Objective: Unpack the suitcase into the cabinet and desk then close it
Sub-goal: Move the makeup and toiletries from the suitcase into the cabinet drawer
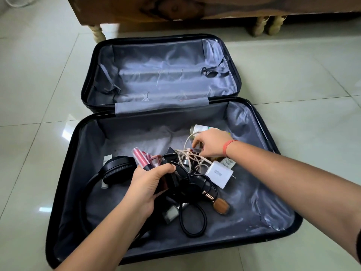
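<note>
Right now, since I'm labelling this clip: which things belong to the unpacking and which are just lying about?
Job: suitcase, headphones, white charger, black cable, white cable, bottle, lip gloss gripped in left hand; right hand reaching at the white cable.
Just about: tiled floor, wooden furniture on turned legs.

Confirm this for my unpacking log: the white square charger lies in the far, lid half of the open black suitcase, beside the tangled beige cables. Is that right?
Not quite. The head view shows the white square charger in the near half of the open black suitcase, not the far, lid half. It does lie beside the tangled beige cables.
</note>
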